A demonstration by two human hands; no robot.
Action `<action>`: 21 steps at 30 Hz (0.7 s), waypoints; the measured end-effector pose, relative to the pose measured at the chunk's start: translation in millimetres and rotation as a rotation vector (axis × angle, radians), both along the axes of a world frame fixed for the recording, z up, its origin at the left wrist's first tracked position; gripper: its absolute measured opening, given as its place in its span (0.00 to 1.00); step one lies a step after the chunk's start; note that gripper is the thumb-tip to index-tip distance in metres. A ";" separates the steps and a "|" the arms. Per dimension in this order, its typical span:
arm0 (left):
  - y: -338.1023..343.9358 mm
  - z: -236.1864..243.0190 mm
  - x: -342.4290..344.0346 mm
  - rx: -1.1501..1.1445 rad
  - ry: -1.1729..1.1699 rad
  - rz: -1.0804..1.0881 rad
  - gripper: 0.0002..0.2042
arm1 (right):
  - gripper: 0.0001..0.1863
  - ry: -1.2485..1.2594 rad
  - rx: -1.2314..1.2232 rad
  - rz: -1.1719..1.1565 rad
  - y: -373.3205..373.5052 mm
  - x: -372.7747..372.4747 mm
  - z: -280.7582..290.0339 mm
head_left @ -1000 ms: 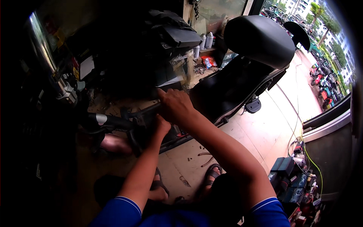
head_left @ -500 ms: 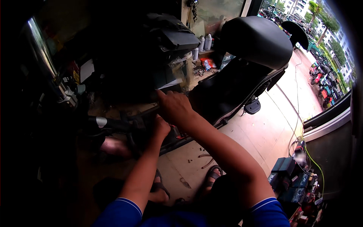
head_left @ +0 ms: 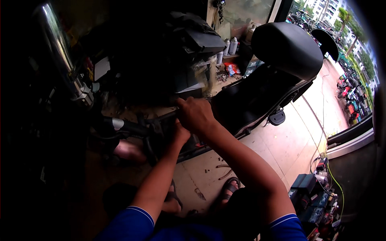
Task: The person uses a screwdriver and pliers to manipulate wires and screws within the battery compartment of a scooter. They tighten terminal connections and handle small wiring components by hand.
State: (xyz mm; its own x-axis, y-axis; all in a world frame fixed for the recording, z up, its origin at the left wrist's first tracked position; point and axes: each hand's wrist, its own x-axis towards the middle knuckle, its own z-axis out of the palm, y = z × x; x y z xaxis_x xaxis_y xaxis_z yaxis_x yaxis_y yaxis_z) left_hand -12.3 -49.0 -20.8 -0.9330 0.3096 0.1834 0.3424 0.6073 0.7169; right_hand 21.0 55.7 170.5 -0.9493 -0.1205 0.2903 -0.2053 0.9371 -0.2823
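Observation:
Both my hands are closed, one above the other, over the dark frame (head_left: pixel 161 117) of a scooter lying in shadow. My right hand (head_left: pixel 196 113) is uppermost, fingers curled; what it grips is hidden. My left hand (head_left: pixel 181 131) is just below, partly behind it, closed on a part I cannot make out. The scooter's black padded seat (head_left: pixel 287 48) rises to the upper right. A chrome tube with a silver clamp (head_left: pixel 60 40) stands at the left. A dark bar with a silver band (head_left: pixel 118 123) lies left of my hands.
Spray cans (head_left: pixel 233 46) and a red packet (head_left: pixel 232 69) lie behind the scooter. Several battery boxes and cables (head_left: pixel 305 182) are piled at lower right. Through the doorway, parked scooters (head_left: pixel 350 96) line the pavement (head_left: pixel 329 100). My sandalled feet (head_left: pixel 231 186) stand on the tiles (head_left: pixel 265 152).
The scene has shifted rightward and slightly down in the view, my hands with it. My hands stay closed at about the same place on the scooter.

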 end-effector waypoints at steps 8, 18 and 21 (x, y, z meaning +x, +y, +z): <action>9.3 -8.9 -2.9 0.116 0.063 0.004 0.36 | 0.18 0.140 -0.199 0.069 -1.0 -2.4 -23.8; -3.0 -1.1 -14.6 0.328 -0.103 -0.060 0.28 | 0.15 -0.011 -0.245 0.155 25.9 -0.7 -7.1; 21.1 81.9 10.4 0.102 0.319 -0.014 0.24 | 0.15 0.095 -0.267 0.190 34.9 -11.4 -28.3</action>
